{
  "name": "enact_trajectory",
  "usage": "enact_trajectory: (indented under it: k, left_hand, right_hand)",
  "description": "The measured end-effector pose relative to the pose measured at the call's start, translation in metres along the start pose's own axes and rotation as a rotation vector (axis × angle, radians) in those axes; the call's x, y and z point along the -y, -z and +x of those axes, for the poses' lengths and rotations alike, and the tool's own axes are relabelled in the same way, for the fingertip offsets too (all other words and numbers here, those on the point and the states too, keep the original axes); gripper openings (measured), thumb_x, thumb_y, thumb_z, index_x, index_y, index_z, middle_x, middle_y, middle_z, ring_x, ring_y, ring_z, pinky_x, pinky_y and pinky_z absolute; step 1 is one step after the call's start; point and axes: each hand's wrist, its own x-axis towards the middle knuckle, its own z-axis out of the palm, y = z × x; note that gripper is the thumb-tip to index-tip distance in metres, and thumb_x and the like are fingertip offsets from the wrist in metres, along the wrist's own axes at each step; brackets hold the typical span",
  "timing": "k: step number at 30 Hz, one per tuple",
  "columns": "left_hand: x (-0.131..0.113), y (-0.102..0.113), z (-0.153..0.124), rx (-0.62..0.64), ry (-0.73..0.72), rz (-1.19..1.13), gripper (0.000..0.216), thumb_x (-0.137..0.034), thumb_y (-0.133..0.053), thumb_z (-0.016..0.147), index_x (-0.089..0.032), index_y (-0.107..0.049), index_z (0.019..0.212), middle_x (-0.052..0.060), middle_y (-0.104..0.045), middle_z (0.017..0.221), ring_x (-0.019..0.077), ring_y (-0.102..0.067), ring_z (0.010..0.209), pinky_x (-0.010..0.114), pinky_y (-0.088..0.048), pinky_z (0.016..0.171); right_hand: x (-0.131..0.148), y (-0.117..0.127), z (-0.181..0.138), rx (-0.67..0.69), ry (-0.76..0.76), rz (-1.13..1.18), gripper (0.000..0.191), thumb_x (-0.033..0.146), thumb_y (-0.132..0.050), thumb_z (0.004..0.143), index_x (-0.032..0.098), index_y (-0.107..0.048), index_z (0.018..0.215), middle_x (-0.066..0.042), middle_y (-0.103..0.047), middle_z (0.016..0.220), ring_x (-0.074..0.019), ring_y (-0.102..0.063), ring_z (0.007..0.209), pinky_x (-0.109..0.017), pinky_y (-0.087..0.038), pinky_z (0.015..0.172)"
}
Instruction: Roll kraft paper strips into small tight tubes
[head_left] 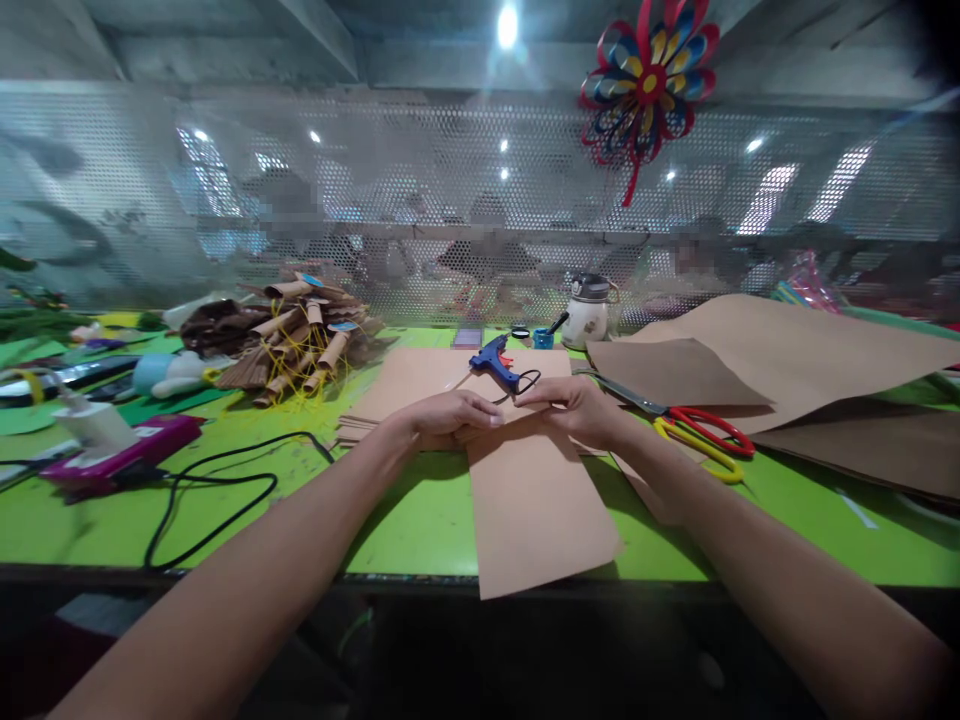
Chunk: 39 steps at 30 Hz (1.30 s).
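A strip of brown kraft paper [536, 500] hangs toward me, its near end reaching past the table's front edge. At its far end my left hand [456, 415] pinches it between thumb and fingers. My right hand [574, 408] grips the same end on the other side, a little apart from the left. The edge between the hands looks folded, though the fingers partly hide it. Just behind them a blue hot glue gun [495, 362] with a red trigger lies on a stack of brown paper sheets [405, 375].
Scissors [701, 430] with red and yellow handles lie at right beside large brown paper sheets [720, 350]. A pile of folded paper pieces [307, 340] with yellow strings, a magenta power strip [124, 455] and black cable [217, 470] occupy the left. A white jar [587, 315] stands behind.
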Motion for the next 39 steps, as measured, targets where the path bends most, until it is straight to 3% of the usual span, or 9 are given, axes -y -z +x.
enact_trajectory:
  k: [4, 7, 13, 17, 23, 28, 39]
  left_hand:
    - [-0.001, -0.003, -0.002, 0.0, -0.006, -0.02, 0.017, -0.025, -0.069, 0.061, -0.01, -0.064, 0.067, -0.005, -0.044, 0.048, 0.0039, -0.031, 0.045, 0.019, -0.02, 0.043]
    - [0.001, -0.001, 0.001, -0.038, -0.01, 0.044, 0.023, -0.028, -0.068, 0.062, -0.011, -0.067, 0.077, -0.004, -0.048, 0.052, 0.0057, -0.034, 0.048, 0.019, -0.022, 0.045]
    - [0.006, -0.002, 0.01, -0.085, -0.147, 0.364, 0.035, -0.037, -0.06, 0.071, -0.01, -0.067, 0.092, 0.001, -0.056, 0.068, 0.0096, -0.042, 0.061, 0.02, -0.03, 0.054]
    - [0.004, -0.006, 0.01, -0.085, -0.281, 0.634, 0.038, -0.04, -0.05, 0.079, -0.012, -0.066, 0.099, 0.001, -0.057, 0.071, 0.0102, -0.042, 0.061, 0.02, -0.03, 0.055]
    - [0.004, -0.011, 0.01, -0.17, -0.423, 0.814, 0.035, -0.035, -0.043, 0.084, -0.013, -0.064, 0.101, 0.005, -0.064, 0.088, 0.0145, -0.05, 0.073, 0.021, -0.036, 0.062]
    - [0.004, -0.016, 0.01, -0.265, -0.471, 0.883, 0.032, -0.032, -0.042, 0.084, -0.014, -0.065, 0.098, 0.005, -0.065, 0.086, 0.0152, -0.052, 0.074, 0.022, -0.037, 0.064]
    - [0.003, -0.016, 0.009, -0.295, -0.478, 0.926, 0.036, -0.037, -0.039, 0.087, -0.014, -0.062, 0.102, 0.007, -0.064, 0.095, 0.0176, -0.054, 0.08, 0.024, -0.038, 0.069]
  right_hand:
    - [-0.001, -0.001, 0.0, -0.017, 0.026, -0.046, 0.03, 0.007, -0.051, 0.066, 0.016, -0.071, 0.088, -0.006, -0.068, 0.085, -0.0148, -0.06, 0.076, -0.023, -0.046, 0.066]
    - [-0.002, 0.001, 0.001, 0.0, -0.014, 0.016, 0.027, 0.01, -0.053, 0.067, 0.015, -0.071, 0.087, -0.006, -0.067, 0.086, -0.0161, -0.06, 0.078, -0.024, -0.046, 0.069]
    - [-0.003, 0.015, -0.001, 0.193, -0.255, 0.291, 0.046, 0.017, -0.059, 0.069, 0.013, -0.057, 0.114, -0.008, -0.062, 0.096, -0.0168, -0.056, 0.084, -0.029, -0.044, 0.074]
    - [-0.002, 0.021, -0.001, 0.259, -0.326, 0.325, 0.038, 0.031, -0.061, 0.072, 0.015, -0.062, 0.106, -0.008, -0.062, 0.103, -0.019, -0.054, 0.094, -0.032, -0.041, 0.081]
    - [-0.003, 0.015, 0.002, 0.164, -0.34, 0.139, 0.033, 0.039, -0.058, 0.074, 0.009, -0.068, 0.084, -0.006, -0.064, 0.072, -0.0138, -0.055, 0.067, -0.024, -0.041, 0.06]
    - [-0.01, 0.012, 0.003, 0.097, -0.284, 0.192, 0.034, 0.038, -0.061, 0.071, 0.009, -0.069, 0.085, -0.006, -0.065, 0.074, -0.0131, -0.055, 0.066, -0.022, -0.041, 0.057]
    - [-0.009, 0.01, 0.001, 0.038, -0.301, 0.212, 0.031, 0.038, -0.062, 0.069, 0.01, -0.07, 0.081, -0.005, -0.065, 0.07, -0.0133, -0.056, 0.063, -0.021, -0.041, 0.054]
